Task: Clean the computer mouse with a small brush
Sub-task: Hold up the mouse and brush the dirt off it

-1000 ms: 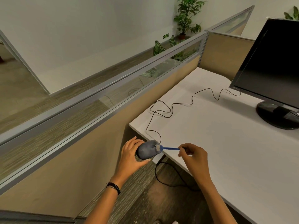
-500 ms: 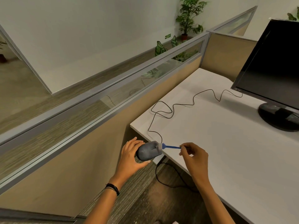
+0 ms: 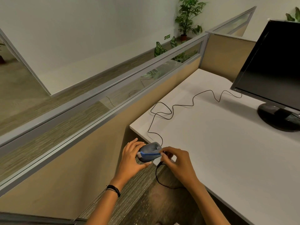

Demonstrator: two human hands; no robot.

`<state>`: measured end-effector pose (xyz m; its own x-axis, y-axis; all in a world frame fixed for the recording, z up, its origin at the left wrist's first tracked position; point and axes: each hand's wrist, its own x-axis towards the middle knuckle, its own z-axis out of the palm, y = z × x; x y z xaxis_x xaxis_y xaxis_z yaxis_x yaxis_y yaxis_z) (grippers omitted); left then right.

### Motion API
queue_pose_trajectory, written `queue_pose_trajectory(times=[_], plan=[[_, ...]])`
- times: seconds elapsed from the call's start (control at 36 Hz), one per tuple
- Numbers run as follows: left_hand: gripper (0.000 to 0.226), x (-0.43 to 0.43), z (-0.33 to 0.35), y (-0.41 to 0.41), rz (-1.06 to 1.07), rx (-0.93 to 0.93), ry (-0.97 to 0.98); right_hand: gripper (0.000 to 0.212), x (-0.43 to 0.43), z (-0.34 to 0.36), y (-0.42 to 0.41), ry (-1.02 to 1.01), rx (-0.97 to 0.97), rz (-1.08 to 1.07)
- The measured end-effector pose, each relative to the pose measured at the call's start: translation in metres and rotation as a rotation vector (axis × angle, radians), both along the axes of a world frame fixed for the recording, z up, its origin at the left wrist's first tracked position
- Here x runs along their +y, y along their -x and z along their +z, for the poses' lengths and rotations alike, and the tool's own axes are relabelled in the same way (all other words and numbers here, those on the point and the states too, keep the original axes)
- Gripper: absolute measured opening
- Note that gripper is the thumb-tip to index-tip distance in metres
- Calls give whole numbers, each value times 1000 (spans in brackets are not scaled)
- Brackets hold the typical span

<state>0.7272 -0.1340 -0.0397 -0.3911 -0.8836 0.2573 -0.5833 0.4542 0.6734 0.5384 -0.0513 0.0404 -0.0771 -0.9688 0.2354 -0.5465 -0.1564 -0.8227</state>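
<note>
Office partitions run along the desk (image 3: 227, 151), and at its near left corner I hold the mouse (image 3: 150, 152) just off the edge. My left hand (image 3: 131, 158) cups it from the left, fingers curled round its body. My right hand (image 3: 177, 161) pinches the small brush (image 3: 150, 154) by its handle end; the brush lies along the mouse's long axis, bristles at the far left end beside my left fingers (image 3: 132, 143). I'd say the next stroke sweeps rightward, toward my right hand.
</note>
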Motion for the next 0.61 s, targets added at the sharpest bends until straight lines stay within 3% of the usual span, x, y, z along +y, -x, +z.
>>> queue_pose_trajectory(times=[0.17,0.33,0.42,0.61], plan=[[71,-2,0,-2,-13,-10,43,19,0,3,4,4,-80,-168],[76,-3,0,0,-7,-14,22,16,-4,12,3,-100,-152,-56],[73,-5,0,1,-10,-20,36,15,-7,9,3,-127,-132,-142],[69,-8,2,2,-26,-8,58,21,-10,10,8,-34,-218,-272]])
